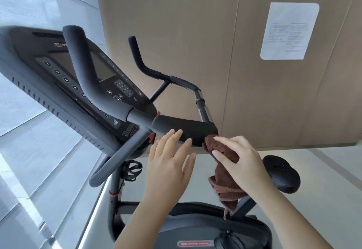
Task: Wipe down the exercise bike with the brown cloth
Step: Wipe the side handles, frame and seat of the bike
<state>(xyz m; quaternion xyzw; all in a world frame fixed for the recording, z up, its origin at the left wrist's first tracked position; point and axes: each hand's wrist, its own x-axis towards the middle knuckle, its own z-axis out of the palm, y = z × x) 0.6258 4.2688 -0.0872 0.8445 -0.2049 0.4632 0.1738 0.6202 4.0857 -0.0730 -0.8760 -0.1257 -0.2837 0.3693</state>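
Note:
The black exercise bike (199,227) fills the middle of the view, with its console (58,68) at the left and padded handlebar grip (184,129) in the centre. My right hand (242,162) is shut on the brown cloth (225,170), and the cloth's top end touches the right end of that grip while the rest hangs down. My left hand (168,160) is open, fingers spread, its fingertips resting on the underside of the same grip.
A second handlebar horn (141,60) rises behind. The black saddle (282,174) sits at the right, a bottle cage (131,170) on the post below the console. A brown wall with a white paper sheet (288,31) stands behind; pale windows at left.

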